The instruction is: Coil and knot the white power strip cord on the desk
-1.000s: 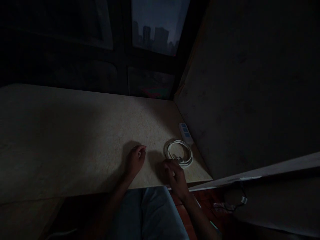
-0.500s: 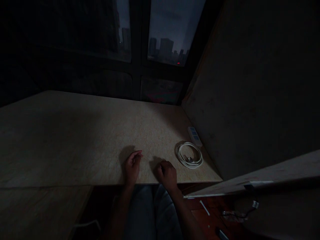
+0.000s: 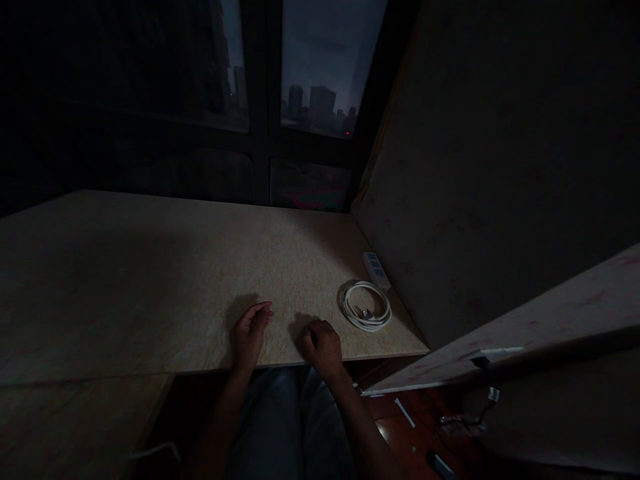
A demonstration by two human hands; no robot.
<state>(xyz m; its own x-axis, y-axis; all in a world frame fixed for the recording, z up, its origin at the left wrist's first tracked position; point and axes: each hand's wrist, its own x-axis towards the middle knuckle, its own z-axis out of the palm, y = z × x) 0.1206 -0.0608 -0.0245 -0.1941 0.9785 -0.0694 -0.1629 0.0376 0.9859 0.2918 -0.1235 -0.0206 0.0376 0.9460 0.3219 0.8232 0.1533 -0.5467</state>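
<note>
The scene is dim. My left hand (image 3: 250,333) rests on the near edge of a pale wooden tabletop (image 3: 165,280), its fingers loosely curled and nothing seen in them. Just to its right, my right hand (image 3: 323,345) lies on the same edge, curled into a loose fist with nothing visible inside. A coiled white cable (image 3: 365,305) lies flat on the table a short way right of my right hand, untouched. A white power strip (image 3: 376,269) lies just behind the coil, against the side panel.
A tall board panel (image 3: 480,200) walls off the table's right side. A slanted plank (image 3: 500,347) juts in at lower right. Dark windows (image 3: 320,73) with a city skyline stand behind the table. Small bits and a cable lie on the reddish floor (image 3: 425,427).
My right hand has drawn back from the coiled cable to the table edge and closed. The left hand has barely moved. The view has shifted a little.
</note>
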